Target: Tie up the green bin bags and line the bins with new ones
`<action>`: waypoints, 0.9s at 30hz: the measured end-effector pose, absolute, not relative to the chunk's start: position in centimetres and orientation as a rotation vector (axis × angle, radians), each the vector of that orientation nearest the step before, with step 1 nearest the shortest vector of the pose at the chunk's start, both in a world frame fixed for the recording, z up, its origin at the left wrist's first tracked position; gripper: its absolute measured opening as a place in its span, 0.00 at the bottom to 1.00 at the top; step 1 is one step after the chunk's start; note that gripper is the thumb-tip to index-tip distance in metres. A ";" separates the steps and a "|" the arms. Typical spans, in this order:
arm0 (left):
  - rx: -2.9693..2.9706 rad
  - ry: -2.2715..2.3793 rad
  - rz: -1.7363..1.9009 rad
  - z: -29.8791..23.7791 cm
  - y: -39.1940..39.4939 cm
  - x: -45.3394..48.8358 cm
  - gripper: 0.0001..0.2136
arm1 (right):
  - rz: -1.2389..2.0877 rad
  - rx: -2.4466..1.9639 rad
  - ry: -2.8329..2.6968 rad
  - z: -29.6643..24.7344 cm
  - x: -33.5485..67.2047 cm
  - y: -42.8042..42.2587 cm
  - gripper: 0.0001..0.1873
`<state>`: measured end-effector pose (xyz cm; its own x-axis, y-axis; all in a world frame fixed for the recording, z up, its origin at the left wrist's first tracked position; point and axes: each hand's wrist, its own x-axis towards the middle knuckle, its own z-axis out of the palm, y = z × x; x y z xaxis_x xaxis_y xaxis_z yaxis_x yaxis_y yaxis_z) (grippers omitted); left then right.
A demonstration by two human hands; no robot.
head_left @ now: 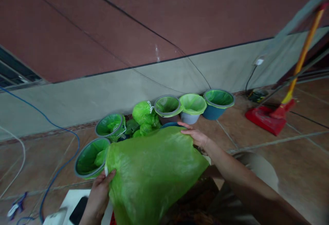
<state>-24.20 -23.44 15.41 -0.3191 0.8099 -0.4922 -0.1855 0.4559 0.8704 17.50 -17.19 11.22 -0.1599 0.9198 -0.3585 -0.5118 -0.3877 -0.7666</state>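
I hold a large light-green plastic bag (151,170) spread out in front of me. My left hand (99,192) grips its near left edge, fingers curled on the plastic. At the bag's far right corner, my right hand (196,135) pinches the plastic, just above a blue bin rim (168,124) that peeks out behind the bag. Most of that bin is hidden by the bag.
Several small bins lined with green bags stand along the wall: (91,156), (110,125), (167,107), (192,106), (218,102). A knotted green bag (144,113) lies among them. A red dustpan and broom (269,117) are right. A blue cable (61,139) trails left. A phone (78,209) lies near.
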 end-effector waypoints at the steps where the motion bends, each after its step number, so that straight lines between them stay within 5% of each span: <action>1: 0.571 1.559 1.132 16.0 -23.2 -23.9 0.18 | 1.735 -0.997 -0.653 11.7 18.0 -16.9 0.38; 10: 0.854 1.371 1.366 21.7 -19.6 -21.1 0.43 | 1.506 -1.014 -0.964 16.9 24.4 -17.3 0.25; 20: 1.741 1.497 0.965 25.1 -15.1 -18.2 0.27 | 1.121 -1.413 -1.448 19.0 27.9 -17.7 0.33; 27: 2.581 1.709 0.740 25.1 -13.2 -16.8 0.11 | 0.334 -1.912 -1.967 17.9 28.6 -18.8 0.11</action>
<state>-16.83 -13.23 25.06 0.3156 0.8609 0.3991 0.8799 -0.4230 0.2164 28.64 -18.81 17.86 -0.0057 0.9948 0.1015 0.9055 0.0482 -0.4216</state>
